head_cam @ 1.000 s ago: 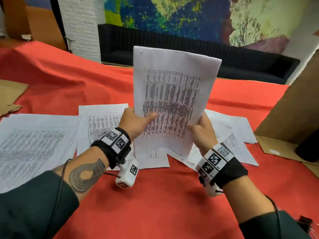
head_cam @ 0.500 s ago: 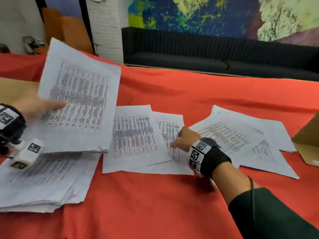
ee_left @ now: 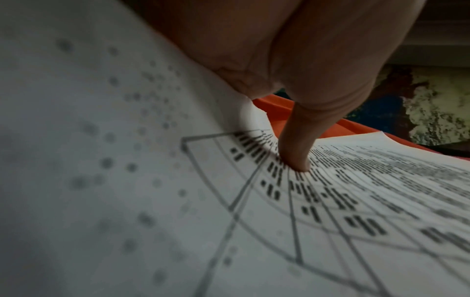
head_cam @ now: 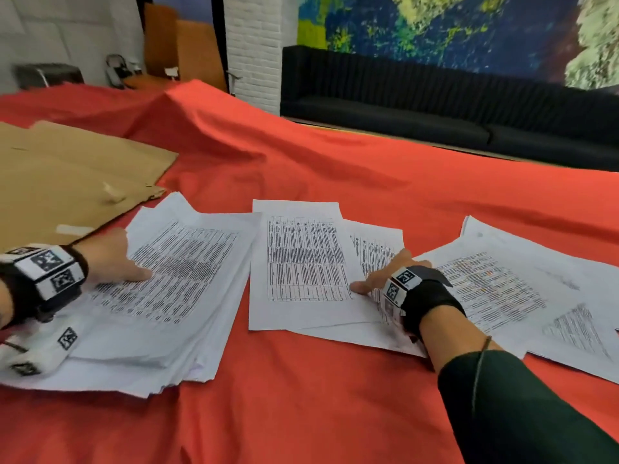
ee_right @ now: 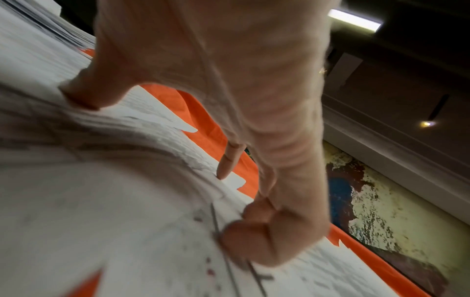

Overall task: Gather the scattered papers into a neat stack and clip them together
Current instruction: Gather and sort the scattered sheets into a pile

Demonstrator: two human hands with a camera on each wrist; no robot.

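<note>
The papers (head_cam: 301,262) are plain matt white printer paper with black print, a bit curled at the edges, and the bench is covered in a matt red cloth (head_cam: 335,169) that's wrinkled in spots. There's flat brown cardboard (head_cam: 67,175), dull and rough-looking, plus soft black fabric wristbands (head_cam: 432,303).

Head view evenly lit, soft shadows, edges slightly smeared. Both wrist views dim, wide-angle warped; right wrist motion-blurred; near paper unfocused.

Flat brown cardboard sheet (head_cam: 67,175) at left on red cloth (head_cam: 335,169); long black sofa (head_cam: 435,105) below colourful mural (head_cam: 452,31) at upper right.
</note>
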